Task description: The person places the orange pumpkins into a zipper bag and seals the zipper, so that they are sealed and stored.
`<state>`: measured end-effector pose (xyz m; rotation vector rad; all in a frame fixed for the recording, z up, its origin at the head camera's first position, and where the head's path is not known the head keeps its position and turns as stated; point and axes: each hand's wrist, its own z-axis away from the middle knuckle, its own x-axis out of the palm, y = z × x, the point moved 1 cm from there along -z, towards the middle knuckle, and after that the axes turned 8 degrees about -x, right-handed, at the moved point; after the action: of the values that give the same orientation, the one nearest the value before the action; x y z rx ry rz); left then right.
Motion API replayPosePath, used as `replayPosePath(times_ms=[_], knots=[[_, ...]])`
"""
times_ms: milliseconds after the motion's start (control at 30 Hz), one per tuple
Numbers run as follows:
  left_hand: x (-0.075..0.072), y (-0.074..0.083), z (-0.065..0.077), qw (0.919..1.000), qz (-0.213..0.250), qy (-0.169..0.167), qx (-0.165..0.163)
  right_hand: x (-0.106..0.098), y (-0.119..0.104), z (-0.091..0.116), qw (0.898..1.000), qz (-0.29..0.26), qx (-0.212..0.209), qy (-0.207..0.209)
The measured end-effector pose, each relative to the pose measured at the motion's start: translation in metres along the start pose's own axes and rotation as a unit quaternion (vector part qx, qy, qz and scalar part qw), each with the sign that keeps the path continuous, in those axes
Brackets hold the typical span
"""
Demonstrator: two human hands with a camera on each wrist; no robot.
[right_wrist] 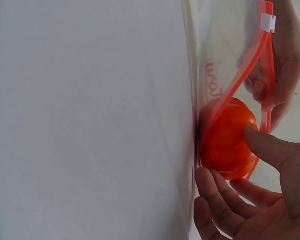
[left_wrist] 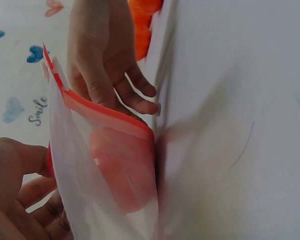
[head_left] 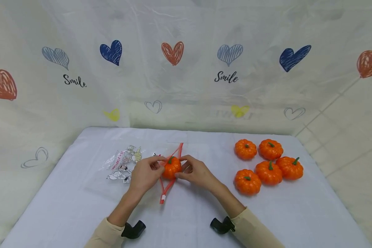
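Left grip point(head_left: 146, 172): pinched the bag point(head_left: 128, 166) at its red rim point(left_wrist: 107, 111), left of frame centre.
Right grip point(head_left: 199, 172): held the pumpkin point(head_left: 172, 168) between thumb and fingers, near frame centre.
Pumpkin: sat in the bag's parted mouth, slightly below and left of frame centre.
Slider point(head_left: 163, 197): white, showed at the rim's lower end.
Other pumpkins point(head_left: 269, 173): five lay grouped at the right of the frame.
Worktop point(head_left: 186, 217): was white, across the lower frame.
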<state>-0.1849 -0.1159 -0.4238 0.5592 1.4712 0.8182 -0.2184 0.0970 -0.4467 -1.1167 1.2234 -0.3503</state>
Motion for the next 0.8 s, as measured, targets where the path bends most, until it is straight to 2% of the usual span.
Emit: replayPosePath(times_ms=[267,433,800], knots=[[0.0009,-0.002,-0.0016,0.9998,0.02,-0.001,0.002,0.0026,0.0005,-0.0028,1.0,0.0,-0.001,0.005],[0.0007,-0.002,-0.0015,0.9994,0.031,0.006,0.016,0.0044,0.0007,-0.0042,1.0,-0.007,-0.006,0.011],[-0.0003,-0.0008,-0.002,0.9977,0.059,0.014,0.031,0.0094,-0.0021,-0.0076,0.999,-0.044,-0.006,0.003]])
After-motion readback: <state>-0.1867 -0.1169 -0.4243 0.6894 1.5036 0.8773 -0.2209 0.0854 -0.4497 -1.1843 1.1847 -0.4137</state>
